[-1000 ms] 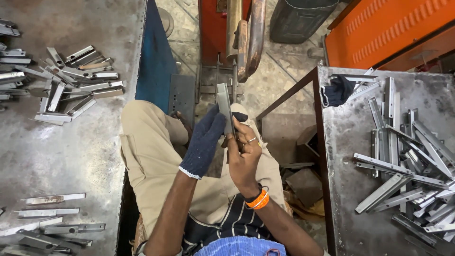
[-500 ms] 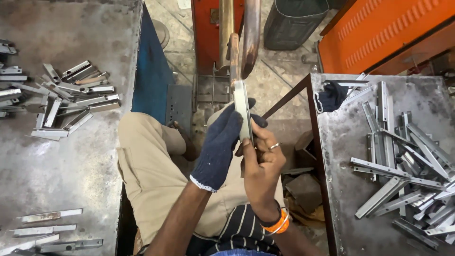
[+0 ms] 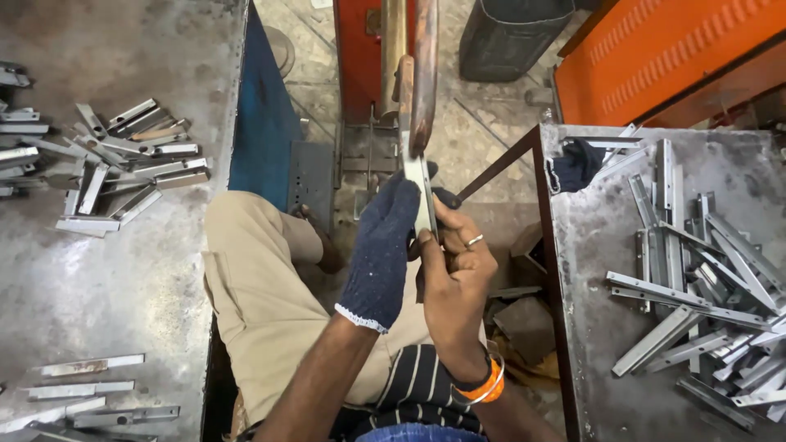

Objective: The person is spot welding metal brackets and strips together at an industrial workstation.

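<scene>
Metal strip: a narrow grey metal strip (image 3: 423, 196) held upright between both hands, over the person's lap, its top end up against the copper-coloured arm (image 3: 425, 74) of the red machine (image 3: 360, 57).
Left hand (image 3: 383, 245): in a dark blue knitted glove, fingers wrapped round the strip's left side.
Right hand (image 3: 454, 274): bare, ring on one finger, orange band at the wrist, pinching the strip from the right.
Left table (image 3: 123, 270): a heap of similar metal pieces (image 3: 106, 160).
Right table (image 3: 598, 327): a loose pile of longer strips (image 3: 704, 270), a dark cloth (image 3: 573, 164) at the far corner.
</scene>
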